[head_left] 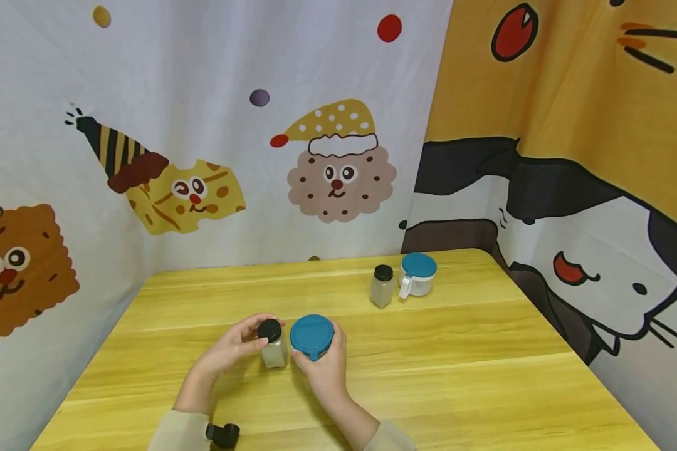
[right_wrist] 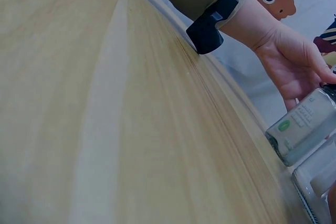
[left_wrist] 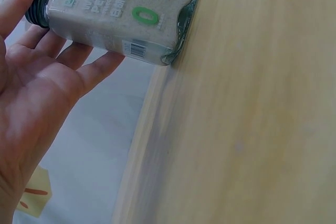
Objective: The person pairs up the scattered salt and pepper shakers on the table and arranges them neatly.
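Observation:
My left hand (head_left: 234, 344) grips a square glass jar (head_left: 274, 354) with a black lid near its top. In the left wrist view, pale powder fills the jar (left_wrist: 113, 11), whose side bears a green oval mark and a barcode; thumb and fingers lie around the lid and upper body. Just to the right, my right hand (head_left: 328, 366) holds a container with a round blue lid (head_left: 311, 336), thumb and fingers on either side. The right wrist view shows part of its clear body (right_wrist: 317, 169) close beside the jar. Whether either base touches the table is hard to tell.
Farther back on the wooden table (head_left: 462, 351) stand another black-lidded jar (head_left: 382, 288) and a blue-lidded container with a white handle (head_left: 419, 275). A cartoon-printed curtain (head_left: 203, 81) hangs behind the table. A black device (head_left: 223, 435) is at the left wrist.

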Available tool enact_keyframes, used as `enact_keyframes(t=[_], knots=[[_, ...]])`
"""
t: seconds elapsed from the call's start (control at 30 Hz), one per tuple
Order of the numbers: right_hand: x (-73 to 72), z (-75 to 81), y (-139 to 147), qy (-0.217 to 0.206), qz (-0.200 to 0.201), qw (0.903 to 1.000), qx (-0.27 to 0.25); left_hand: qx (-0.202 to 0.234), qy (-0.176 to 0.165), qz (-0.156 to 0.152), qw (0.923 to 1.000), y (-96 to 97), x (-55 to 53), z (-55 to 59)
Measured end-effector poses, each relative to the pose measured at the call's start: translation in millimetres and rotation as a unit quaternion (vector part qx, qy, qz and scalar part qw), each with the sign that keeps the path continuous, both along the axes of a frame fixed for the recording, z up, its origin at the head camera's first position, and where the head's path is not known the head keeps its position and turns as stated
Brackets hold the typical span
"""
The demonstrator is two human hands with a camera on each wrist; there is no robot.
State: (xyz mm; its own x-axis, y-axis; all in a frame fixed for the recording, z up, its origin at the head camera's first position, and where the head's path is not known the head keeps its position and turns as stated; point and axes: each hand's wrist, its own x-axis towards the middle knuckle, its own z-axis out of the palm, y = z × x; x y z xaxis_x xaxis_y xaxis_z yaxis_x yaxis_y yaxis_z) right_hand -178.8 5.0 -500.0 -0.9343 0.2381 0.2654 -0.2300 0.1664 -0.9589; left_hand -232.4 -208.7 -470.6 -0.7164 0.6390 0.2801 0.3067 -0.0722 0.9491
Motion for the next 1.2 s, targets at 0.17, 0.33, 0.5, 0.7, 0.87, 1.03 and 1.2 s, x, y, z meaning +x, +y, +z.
enact_keyframes(t=[0.17,0.33,0.5,0.7,0.87,1.03,1.2], knots=[[0.2,-0.8,1.4,-0.003,0.009,1.0,-0.002,0.005,-0.003,-0.003,1.0,0.4,-1.3,-0.5],[0.8,-1.1,1.7,-0.003,0.015,0.9999,-0.003,0.0,0.002,0.004,1.0,-0.6,-1.0,-1.7],[0.1,-1.9,2.6,-0.003,0.024,0.9997,-0.002,0.0,-0.001,0.007,1.0,-0.4,0.1,-1.1],[0.2,0.1,3.5,-0.004,0.037,0.9993,-0.008,0.009,-0.005,0.01,0.9999,0.2,-0.9,-0.4],[-0.5,1.5,5.9,-0.003,0.042,0.9989,-0.021,0.007,0.0,0.02,0.9998,0.7,-1.3,0.3],[-2.2,1.0,9.1,0.002,0.038,0.999,-0.02,0.01,0.012,0.029,0.9994,1.5,-1.1,1.8],[-2.3,3.9,11.9,0.007,0.04,0.9991,-0.006,0.013,0.022,0.04,0.9989,3.3,-1.9,4.2]])
